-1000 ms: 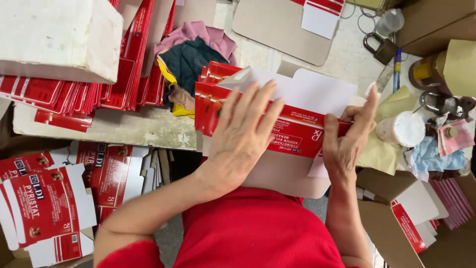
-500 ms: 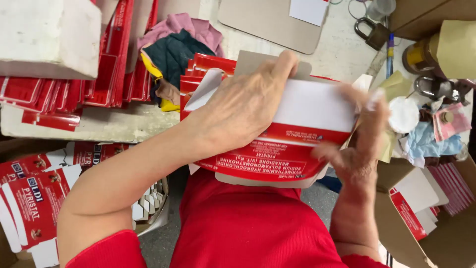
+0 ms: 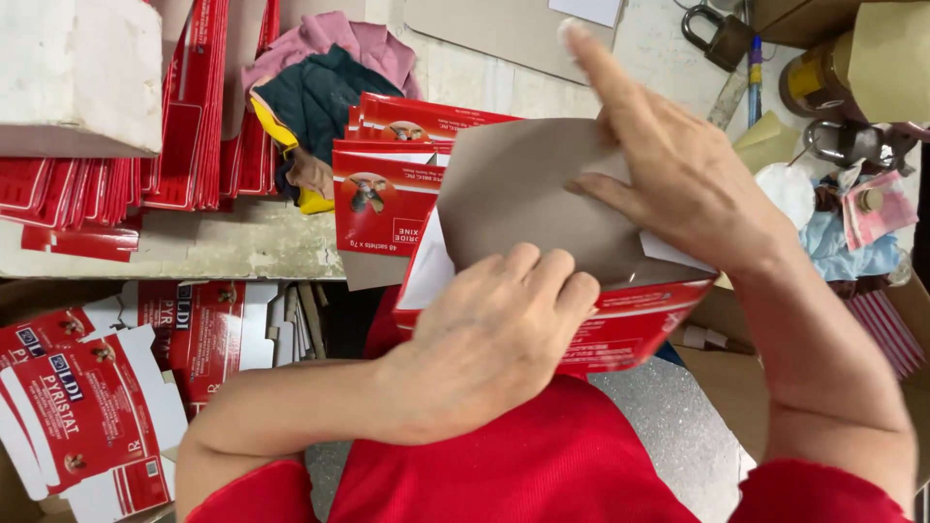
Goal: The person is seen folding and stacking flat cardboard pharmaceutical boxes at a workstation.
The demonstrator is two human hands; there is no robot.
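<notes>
To crease cleanly, it seems best to pin the red carton [image 3: 620,329] low while pressing its grey flap [image 3: 528,194] flat: the left hand [image 3: 489,339], knuckles curled, clamps the carton's near edge at 6 o'clock, the right hand [image 3: 678,174] spreads open-fingered on the flap towards 1 o'clock, above the counter [image 3: 194,247].

Stacks of flat red cartons [image 3: 184,126] lean beside bundled cloths [image 3: 315,87], with a padlock [image 3: 717,37] and blue pen [image 3: 755,66] nearby.

- Carton [image 3: 620,324] turned over since before, grey inside flap now up.
- Left hand [image 3: 494,339] moved from top to near edge.
- Right hand [image 3: 678,174] lifted onto flap.
</notes>
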